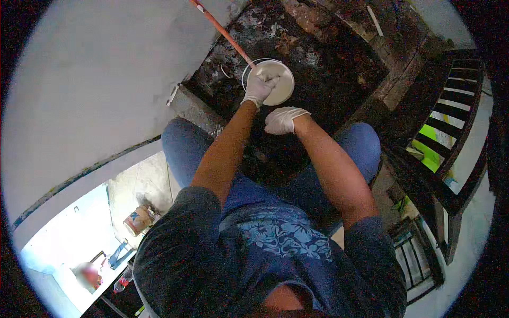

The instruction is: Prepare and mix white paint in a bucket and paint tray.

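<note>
My left hand [257,88], in a thin white glove, reaches over a round white bucket [292,85] of cream-coloured stuff. Its fingers point into the bucket and look partly stretched and apart. A long orange pole [225,33] slants down from the upper left and meets the bucket's far rim close to this hand; where its lower end rests is unclear. Below the bucket is my right hand [281,120], also gloved in white. Its fingers are curled in, and whatever they hold, if anything, is hidden. Between my spread knees lies dark, stained ground [328,69].
A pale wall [106,69] rises at the left. On the right stands a dark slatted chair [450,143]. A low ledge [196,106] lies by my left knee. Behind me at lower left are a small tub [138,220] and another person [89,275].
</note>
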`<state>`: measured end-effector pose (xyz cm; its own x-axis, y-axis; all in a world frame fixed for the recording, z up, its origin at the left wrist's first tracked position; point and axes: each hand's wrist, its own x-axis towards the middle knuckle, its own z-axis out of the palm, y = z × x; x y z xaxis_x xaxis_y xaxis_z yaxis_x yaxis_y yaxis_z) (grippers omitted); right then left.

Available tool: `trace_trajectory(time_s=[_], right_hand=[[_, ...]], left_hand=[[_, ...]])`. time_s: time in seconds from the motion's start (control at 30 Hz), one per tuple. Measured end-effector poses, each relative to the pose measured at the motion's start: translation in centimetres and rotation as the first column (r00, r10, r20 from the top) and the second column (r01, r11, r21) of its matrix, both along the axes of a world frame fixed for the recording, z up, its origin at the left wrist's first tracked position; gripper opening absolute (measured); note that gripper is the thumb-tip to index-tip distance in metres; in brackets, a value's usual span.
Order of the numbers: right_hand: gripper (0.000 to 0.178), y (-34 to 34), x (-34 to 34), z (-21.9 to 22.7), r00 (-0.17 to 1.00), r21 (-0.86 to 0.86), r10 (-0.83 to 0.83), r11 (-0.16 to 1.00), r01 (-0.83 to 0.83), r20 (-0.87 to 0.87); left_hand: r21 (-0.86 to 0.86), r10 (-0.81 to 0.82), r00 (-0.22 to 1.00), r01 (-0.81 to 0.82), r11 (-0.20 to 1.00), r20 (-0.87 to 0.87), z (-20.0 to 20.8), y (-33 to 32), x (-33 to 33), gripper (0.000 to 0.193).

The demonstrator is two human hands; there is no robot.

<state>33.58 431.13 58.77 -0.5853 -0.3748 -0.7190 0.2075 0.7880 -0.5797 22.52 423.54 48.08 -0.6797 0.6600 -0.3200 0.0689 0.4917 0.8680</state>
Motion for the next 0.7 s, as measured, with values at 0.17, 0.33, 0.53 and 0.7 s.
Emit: trace_trajectory(time_s=[0.17,0.33,0.53,0.7], right_hand=[[0.04,-0.5,-0.4,0.2,0.998,0.002,0.026,1.0,-0.026,-0.049],[0.04,-0.8,-0.2,0.3,0.999,0.006,0.0,1.0,0.0,-0.047],[0.039,-1.0,0.1,-0.9,0.993,-0.012,-0.01,1.0,0.009,-0.12],[0.04,-0.8,-0.7,0.4,0.996,0.007,0.05,0.999,-0.05,-0.074]], left_hand=[[-0.126,0.488,0.859,-0.473,0.872,0.151,0.5,0.6,-1.5,0.029],[-0.411,0.512,0.858,-0.459,0.788,0.024,0.0,-0.4,-4.3,0.038],[-0.386,0.151,0.943,-0.263,0.884,-0.297,0.4,-2.0,-5.4,0.037],[-0.644,-0.335,0.897,0.077,0.761,-0.288,-0.4,-4.3,-5.5,0.036]])
